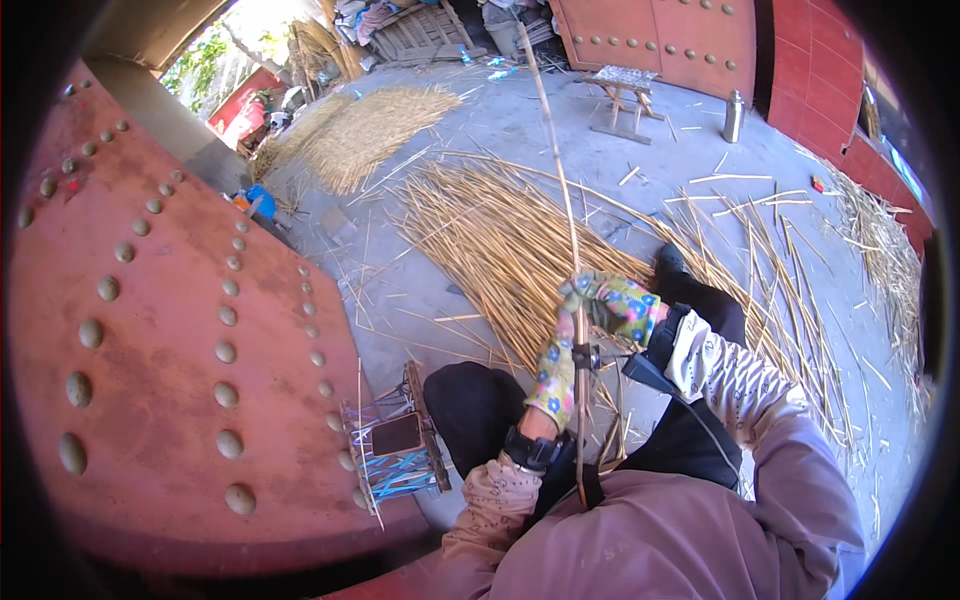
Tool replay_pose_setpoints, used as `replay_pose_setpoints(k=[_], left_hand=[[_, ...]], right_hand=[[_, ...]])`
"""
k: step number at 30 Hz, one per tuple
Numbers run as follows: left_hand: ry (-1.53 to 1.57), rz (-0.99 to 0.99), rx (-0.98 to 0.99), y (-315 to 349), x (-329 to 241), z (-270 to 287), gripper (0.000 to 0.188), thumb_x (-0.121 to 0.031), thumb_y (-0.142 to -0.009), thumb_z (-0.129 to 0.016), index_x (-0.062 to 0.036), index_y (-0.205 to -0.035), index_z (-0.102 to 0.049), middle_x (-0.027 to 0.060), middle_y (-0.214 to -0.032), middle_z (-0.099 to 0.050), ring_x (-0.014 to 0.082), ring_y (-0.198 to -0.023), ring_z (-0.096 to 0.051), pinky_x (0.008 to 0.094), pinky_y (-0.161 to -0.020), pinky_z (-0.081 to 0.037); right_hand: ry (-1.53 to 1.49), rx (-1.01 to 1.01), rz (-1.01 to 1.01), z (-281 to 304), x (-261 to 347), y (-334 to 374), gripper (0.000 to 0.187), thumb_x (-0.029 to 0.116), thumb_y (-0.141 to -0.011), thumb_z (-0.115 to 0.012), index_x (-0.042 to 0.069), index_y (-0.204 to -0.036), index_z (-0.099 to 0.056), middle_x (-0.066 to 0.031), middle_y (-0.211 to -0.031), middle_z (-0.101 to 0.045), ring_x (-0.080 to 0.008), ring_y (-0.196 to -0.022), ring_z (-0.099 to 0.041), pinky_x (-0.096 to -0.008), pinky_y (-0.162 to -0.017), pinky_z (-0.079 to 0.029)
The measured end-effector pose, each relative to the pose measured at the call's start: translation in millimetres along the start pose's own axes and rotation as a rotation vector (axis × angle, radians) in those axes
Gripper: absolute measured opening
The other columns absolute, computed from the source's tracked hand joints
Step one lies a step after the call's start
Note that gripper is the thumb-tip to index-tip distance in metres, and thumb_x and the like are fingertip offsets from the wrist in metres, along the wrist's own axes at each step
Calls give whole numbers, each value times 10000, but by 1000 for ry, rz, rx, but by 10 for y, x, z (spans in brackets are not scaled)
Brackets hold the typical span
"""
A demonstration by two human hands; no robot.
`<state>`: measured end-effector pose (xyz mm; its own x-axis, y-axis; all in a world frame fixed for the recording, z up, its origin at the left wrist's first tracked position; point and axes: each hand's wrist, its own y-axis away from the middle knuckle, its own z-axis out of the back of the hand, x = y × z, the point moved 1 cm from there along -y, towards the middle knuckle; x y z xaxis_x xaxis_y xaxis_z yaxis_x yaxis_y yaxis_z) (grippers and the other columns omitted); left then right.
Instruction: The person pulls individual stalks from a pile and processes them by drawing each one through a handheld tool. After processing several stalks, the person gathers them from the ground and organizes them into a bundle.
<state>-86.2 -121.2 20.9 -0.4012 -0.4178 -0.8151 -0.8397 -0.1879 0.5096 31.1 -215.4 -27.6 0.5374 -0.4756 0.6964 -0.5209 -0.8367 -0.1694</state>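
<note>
Evidently the step in hand is working a single long reed stalk point(560, 180): it rises from the person's lap, passes through both gloved hands and runs up and away over the concrete floor point(480, 130), its thin tip far above the piles. Left hand point(555, 375), in a floral work glove, is wrapped around the lower part of the stalk, fingers pressed together in a full grip. Right hand point(610, 300), same glove pattern, is closed over the stalk just above, fingers curled shut on it; a dark tool part point(588, 356) sits between the two hands, but I cannot tell its kind. Pose: left forearm comes up nearly vertical from the lower edge, wristband showing; right forearm in a patterned sleeve bends in from the right, elbow out. My judgement: the stalk is being stripped or trimmed, and the next move calls for a steady lower grip while the upper hand slides along the stem without snapping it. A large heap of reeds point(500, 240) lies fanned on the floor just beyond the knees. A small woven stool point(395, 450) stands beside the left leg, against the red studded door point(150, 330).
</note>
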Motion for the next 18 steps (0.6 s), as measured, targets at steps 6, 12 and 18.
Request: replay_pose_setpoints(k=[6, 12, 18], left_hand=[[224, -142, 80, -372, -322, 238, 451, -581, -728, -456, -145, -615, -445, -31, -499, -400, 70, -402, -396, 203, -337, -299], [483, -280, -208, -514, -374, 21, 495, -569, -706, -498, -79, -634, -503, 33, -477, -480, 145, -359, -459, 255, -316, -364], [636, -403, -213, -737, -664, 510, 513, -587, -723, -451, -77, -712, -504, 36, -506, -481, 150, -361, -456, 256, -307, -349]], right_hand=[[285, -208, -230, -74, 146, 268, 570, 411, -820, -427, 61, -1247, -286, -80, -1159, -436, -175, -996, -470, -308, -806, -406], [130, -19, -219, -479, -360, 500, 301, 259, -839, -446, 13, -1003, -504, -102, -839, -563, -168, -792, -536, -279, -646, -453], [354, 9, -180, -750, -163, 806, 467, 298, -697, -621, -18, -999, -456, 7, -636, -485, -66, -478, -382, -194, -420, -301]])
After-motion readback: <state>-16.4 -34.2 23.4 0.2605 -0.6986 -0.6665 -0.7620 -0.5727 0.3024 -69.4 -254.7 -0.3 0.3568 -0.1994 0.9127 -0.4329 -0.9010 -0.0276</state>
